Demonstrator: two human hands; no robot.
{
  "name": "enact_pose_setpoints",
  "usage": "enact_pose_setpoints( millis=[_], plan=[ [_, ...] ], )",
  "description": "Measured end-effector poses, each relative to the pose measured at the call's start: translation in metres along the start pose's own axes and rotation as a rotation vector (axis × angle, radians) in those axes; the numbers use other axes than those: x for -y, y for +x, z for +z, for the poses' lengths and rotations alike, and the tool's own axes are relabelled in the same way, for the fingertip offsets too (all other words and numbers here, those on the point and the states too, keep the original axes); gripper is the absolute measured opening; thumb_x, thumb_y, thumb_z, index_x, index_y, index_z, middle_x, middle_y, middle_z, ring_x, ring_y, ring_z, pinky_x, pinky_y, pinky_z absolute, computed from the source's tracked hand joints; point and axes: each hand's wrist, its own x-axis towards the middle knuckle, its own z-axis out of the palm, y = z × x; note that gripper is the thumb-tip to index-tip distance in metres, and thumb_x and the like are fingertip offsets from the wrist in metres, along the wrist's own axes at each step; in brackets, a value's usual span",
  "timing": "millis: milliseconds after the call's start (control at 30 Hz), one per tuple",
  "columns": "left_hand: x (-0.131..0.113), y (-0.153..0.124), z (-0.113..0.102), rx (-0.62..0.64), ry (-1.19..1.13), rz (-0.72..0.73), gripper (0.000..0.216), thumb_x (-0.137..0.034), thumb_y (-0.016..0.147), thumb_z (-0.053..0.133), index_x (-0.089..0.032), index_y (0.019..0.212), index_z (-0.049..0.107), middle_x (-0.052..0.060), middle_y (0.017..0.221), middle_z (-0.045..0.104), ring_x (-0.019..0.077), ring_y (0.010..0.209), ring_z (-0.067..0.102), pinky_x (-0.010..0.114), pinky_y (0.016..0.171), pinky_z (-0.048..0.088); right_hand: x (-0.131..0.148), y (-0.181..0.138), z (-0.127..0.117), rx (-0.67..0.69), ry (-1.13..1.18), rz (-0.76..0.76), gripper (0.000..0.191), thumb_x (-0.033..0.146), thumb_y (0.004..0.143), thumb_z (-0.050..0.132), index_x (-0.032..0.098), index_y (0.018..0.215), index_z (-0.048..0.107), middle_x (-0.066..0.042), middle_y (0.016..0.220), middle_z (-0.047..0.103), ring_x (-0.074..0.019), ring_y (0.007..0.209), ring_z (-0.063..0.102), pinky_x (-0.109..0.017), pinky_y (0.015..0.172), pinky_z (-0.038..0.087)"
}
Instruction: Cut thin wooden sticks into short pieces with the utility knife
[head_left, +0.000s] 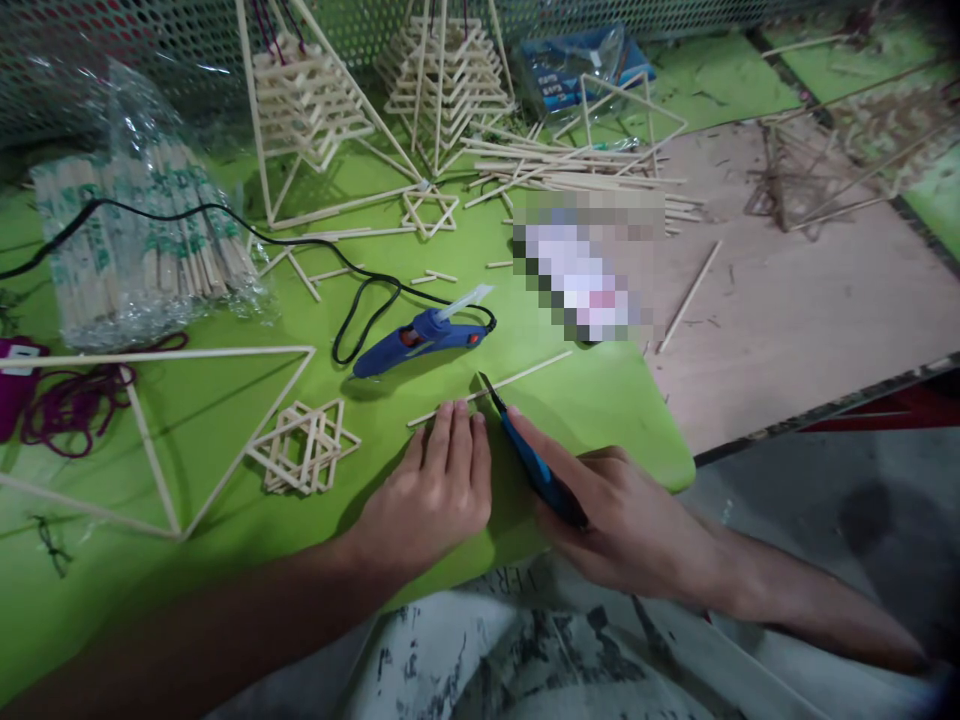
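Note:
My left hand [439, 490] lies flat on the green mat [600, 410], its fingertips pressing down a long thin wooden stick [525, 376]. My right hand [622, 520] grips a blue-handled cutter [529, 455] whose dark blade tip meets the stick just right of my left fingers. A blue glue gun [420, 335] with a black cord [360, 300] rests on the mat just beyond the stick.
A small stacked star of sticks [304, 447] and a large stick triangle [161, 440] lie to the left. A bag of chopsticks [142, 250], stick pyramids [442, 85], loose sticks [570, 165], purple cord [71, 405] and a wooden board [787, 300] surround the mat.

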Motion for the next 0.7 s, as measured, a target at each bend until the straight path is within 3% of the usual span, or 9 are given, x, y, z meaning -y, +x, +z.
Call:
enact_pose_setpoints(
  millis=[400, 700],
  plan=[
    [0.0004, -0.0007, -0.0016, 0.022, 0.014, 0.005, 0.036, -0.009, 0.09, 0.047, 0.002, 0.12, 0.063, 0.025, 0.122, 0.064, 0.0309, 0.11, 0.066, 0.033, 0.08, 0.061, 0.0015, -0.0023, -0.0001, -0.032, 0.034, -0.03, 0.076, 0.021, 0.086, 0.044, 0.007, 0.153, 0.011, 0.001, 0.062, 0.063, -0.0165, 0.047, 0.056, -0.028, 0.044, 0.038],
    [0.0018, 0.0019, -0.0056, 0.051, 0.012, 0.016, 0.036, -0.012, 0.091, 0.046, 0.002, 0.121, 0.063, 0.024, 0.122, 0.065, 0.0308, 0.11, 0.066, 0.033, 0.083, 0.06, -0.0009, -0.0039, 0.0061, -0.03, 0.093, -0.059, 0.078, 0.018, 0.085, 0.043, -0.001, 0.152, 0.009, -0.004, 0.07, 0.066, -0.0185, 0.054, 0.061, -0.029, 0.048, 0.044]
  ],
)
